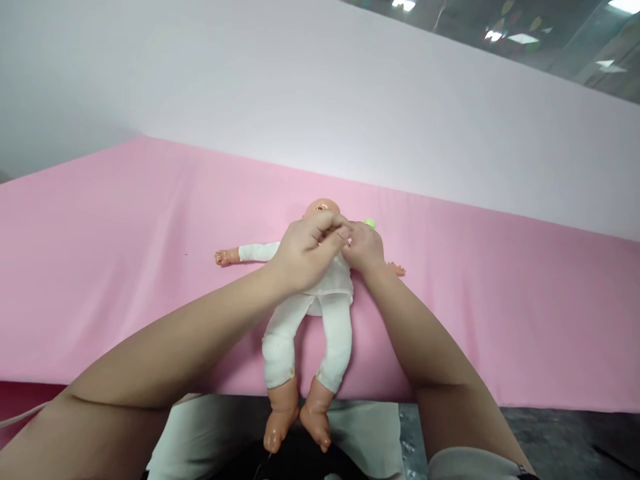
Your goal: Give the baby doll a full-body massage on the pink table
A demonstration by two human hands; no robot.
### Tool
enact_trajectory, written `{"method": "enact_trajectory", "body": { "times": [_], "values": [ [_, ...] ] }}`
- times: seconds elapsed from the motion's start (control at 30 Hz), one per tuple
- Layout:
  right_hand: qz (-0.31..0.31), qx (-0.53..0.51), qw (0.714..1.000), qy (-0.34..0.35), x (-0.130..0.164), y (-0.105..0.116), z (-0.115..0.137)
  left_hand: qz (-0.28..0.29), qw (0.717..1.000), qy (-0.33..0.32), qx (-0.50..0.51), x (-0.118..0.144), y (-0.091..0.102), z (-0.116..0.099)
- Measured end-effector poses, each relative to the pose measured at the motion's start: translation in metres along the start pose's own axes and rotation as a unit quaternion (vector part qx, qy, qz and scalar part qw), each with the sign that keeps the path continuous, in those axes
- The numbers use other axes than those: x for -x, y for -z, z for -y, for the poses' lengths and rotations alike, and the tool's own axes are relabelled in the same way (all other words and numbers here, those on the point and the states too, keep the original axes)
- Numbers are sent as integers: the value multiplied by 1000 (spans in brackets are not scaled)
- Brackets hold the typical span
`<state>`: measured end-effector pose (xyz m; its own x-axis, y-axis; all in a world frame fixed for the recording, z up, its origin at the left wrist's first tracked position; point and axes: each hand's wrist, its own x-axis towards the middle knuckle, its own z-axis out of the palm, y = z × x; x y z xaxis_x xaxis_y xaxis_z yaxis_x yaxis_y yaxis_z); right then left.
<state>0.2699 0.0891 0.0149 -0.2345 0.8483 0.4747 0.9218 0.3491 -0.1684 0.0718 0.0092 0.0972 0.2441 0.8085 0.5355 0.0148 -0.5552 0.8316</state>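
A baby doll [336,327] in white cloth clothing lies on its back, its bare feet hanging past the front edge of the pink cloth. Over its upper chest and chin is my left hand [307,250], fingers curled and thumb pressed toward the fingertips. My right hand [365,247] meets it at the fingertips, also closed, above the doll's shoulder. Whatever lies between the fingers is hidden. Just behind my right hand shows a small light green round thing [370,223]. My hands cover the lower part of the doll's face and most of one arm.
Pink cloth [150,267] covers the table, with soft folds on both sides. A white panel [320,93] rises along the back. Beyond its top edge, ceiling lights show at the upper right. My lap is below the table's front edge.
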Motion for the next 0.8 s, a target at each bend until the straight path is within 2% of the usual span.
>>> {"method": "enact_trajectory", "body": {
  "times": [0.1, 0.17, 0.23, 0.3, 0.37, 0.53, 0.67, 0.8],
  "values": [
    [-52, 24, 998, -25, 10, 10, -21, -37, 981, 162, 104, -26, -12, 29],
    [-61, 27, 996, -54, 14, 11, -35, -23, 947, 275, 163, -42, -26, 44],
    [-30, 13, 997, -64, 14, 8, -46, -40, 904, 376, 200, -58, -42, 55],
    [12, -12, 998, -65, 12, 3, -51, -75, 867, 433, 236, -71, -59, 64],
    [33, -35, 996, -75, 9, -2, -51, -90, 855, 451, 241, -83, -74, 72],
    [22, -60, 994, -90, 5, -6, -48, -124, 843, 462, 245, -98, -94, 86],
    [13, -59, 994, -87, 4, -7, -47, -135, 844, 449, 259, -97, -97, 92],
    [6, -54, 996, -76, 6, -7, -47, -139, 853, 427, 267, -88, -85, 87]
  ]
}}
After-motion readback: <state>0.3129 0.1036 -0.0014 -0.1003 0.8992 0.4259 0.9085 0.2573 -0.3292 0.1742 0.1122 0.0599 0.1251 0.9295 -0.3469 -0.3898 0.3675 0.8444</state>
